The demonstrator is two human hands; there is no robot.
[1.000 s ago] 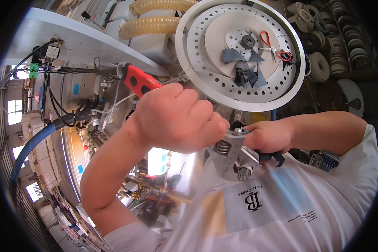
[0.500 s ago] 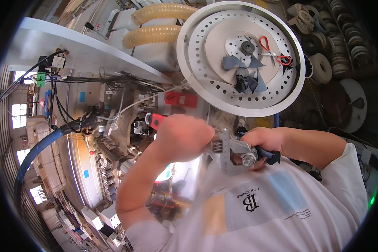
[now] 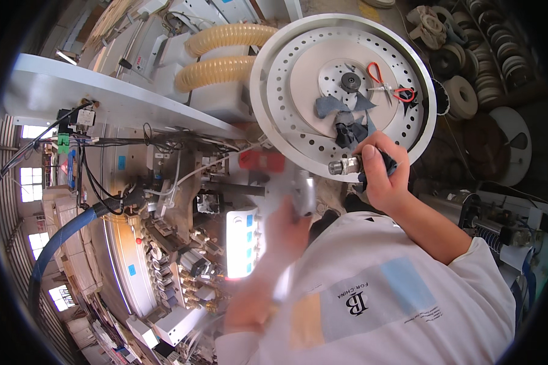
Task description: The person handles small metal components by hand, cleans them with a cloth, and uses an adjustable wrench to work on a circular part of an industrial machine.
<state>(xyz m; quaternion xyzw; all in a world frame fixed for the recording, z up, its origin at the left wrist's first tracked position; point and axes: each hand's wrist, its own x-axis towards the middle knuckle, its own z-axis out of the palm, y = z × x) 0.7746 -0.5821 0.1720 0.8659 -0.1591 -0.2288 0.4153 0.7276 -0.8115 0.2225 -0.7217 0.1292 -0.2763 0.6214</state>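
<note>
My right hand (image 3: 385, 182) is closed round a short metal part (image 3: 346, 165) with a threaded end, which points left over the near rim of the round dish. Dark cloth (image 3: 388, 160) is wrapped about the part inside my fingers. Lower and to the left, my left hand (image 3: 288, 226) is smeared by motion. It grips an adjustable wrench (image 3: 306, 190), whose grey metal head sticks up past the fingers and stands apart from the threaded part.
Beyond my hands stands a large round metal dish (image 3: 263, 125) with a perforated disc. On it lie dark cloth scraps (image 3: 352, 129) and red-handled scissors (image 3: 388, 91). A red case (image 3: 259, 160) sits left of it. Cables, hoses (image 3: 225, 38) and machinery fill the left side.
The wrench has come off the metal part and moved down-left with my left hand. My right hand has carried the part up toward the dish's near rim.
</note>
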